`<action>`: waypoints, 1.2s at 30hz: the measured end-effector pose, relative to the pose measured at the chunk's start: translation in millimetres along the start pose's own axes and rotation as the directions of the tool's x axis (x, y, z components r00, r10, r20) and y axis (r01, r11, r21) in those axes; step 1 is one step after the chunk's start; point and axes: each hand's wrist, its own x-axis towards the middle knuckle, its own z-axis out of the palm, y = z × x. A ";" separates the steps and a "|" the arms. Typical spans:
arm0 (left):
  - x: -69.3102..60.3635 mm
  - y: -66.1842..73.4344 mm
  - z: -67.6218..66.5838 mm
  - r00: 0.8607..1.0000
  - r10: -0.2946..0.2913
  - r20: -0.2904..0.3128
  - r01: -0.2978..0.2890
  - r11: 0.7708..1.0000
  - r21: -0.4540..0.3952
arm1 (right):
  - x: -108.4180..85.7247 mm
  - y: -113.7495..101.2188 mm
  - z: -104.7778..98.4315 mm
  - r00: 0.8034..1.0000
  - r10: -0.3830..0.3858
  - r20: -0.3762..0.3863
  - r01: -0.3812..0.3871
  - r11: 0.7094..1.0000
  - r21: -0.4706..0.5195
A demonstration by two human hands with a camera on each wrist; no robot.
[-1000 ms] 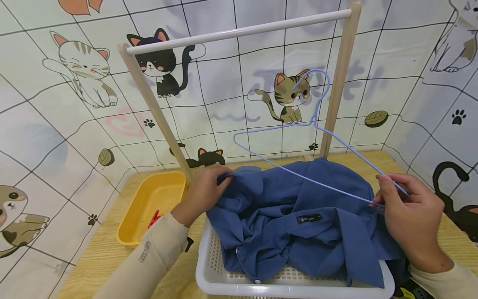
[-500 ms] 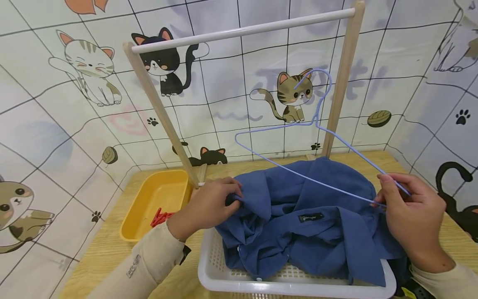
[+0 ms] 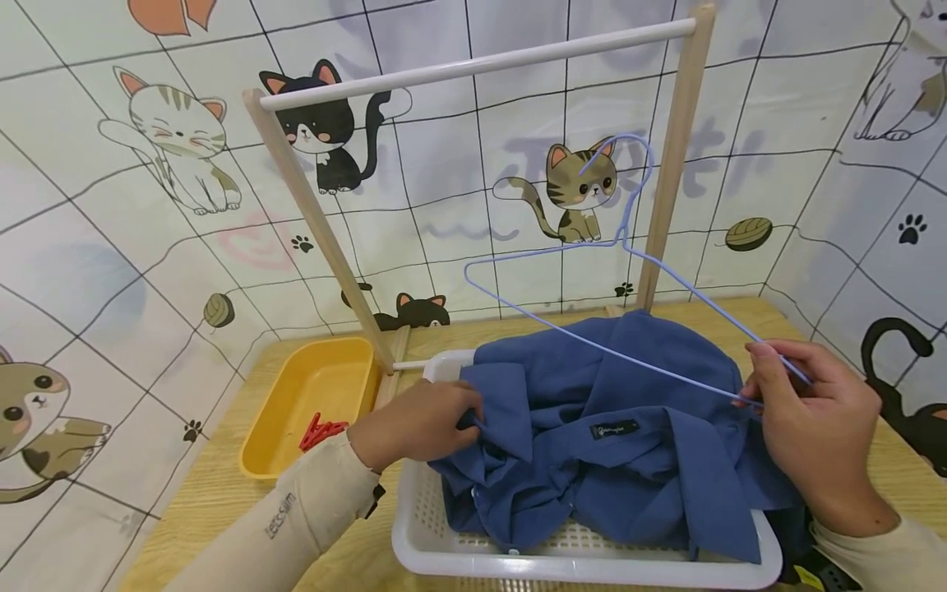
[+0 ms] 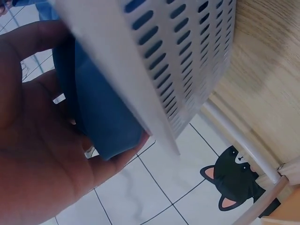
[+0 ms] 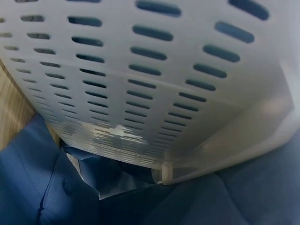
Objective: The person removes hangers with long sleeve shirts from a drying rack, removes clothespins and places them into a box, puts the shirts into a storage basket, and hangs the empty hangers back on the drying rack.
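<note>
A blue shirt (image 3: 636, 362) with a black collar label lies bunched in a white perforated basket (image 3: 584, 571). My left hand (image 3: 418, 421) pinches the shirt's cloth at the basket's left side; the left wrist view shows the blue cloth (image 4: 105, 110) between thumb and fingers beside the basket wall. In my right hand (image 3: 821, 427) is a light-blue wire hanger (image 3: 592, 345), gripped at its right corner and held tilted above the shirt, hook upward. The right wrist view shows basket wall (image 5: 140, 89) and blue cloth (image 5: 197, 201), not the hand.
Behind the basket stands a rack with a white top bar (image 3: 481, 64) and wooden posts. A yellow tray (image 3: 255, 436) holding red clips (image 3: 321, 431) sits on the wooden table (image 3: 185, 510) at the left. Cat-print sheeting covers the walls.
My left hand has moved down and slightly right along the shirt's left side, with cloth between its fingers, uncovering the basket's back left corner. My right hand and the hanger are nearly unmoved.
</note>
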 end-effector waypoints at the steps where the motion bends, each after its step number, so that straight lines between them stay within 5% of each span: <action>1: 1.7 0.0 1.2 1.000 -0.003 0.011 0.003 1.000 0.007 | 0.2 0.0 -0.2 1.000 0.006 -0.002 -0.006 1.000 0.005; 14: 23.8 8.4 19.4 0.991 0.015 0.136 -0.035 0.988 0.150 | -1.3 1.5 -2.8 0.998 0.058 -0.030 -0.059 0.997 -0.040; 28: 27.4 10.1 35.2 0.985 -0.016 0.170 -0.019 0.979 0.203 | 3.1 2.7 -2.7 1.000 0.023 -0.020 -0.023 1.000 -0.013; 33: 25.6 5.5 22.3 0.985 0.000 0.175 -0.021 0.993 0.116 | 3.8 3.3 -2.5 0.999 0.019 -0.029 -0.019 1.000 -0.016; 36: 26.4 1.5 4.1 0.993 0.047 0.105 -0.050 0.998 0.031 | 3.6 4.3 -2.8 0.999 0.021 -0.035 -0.022 0.999 -0.028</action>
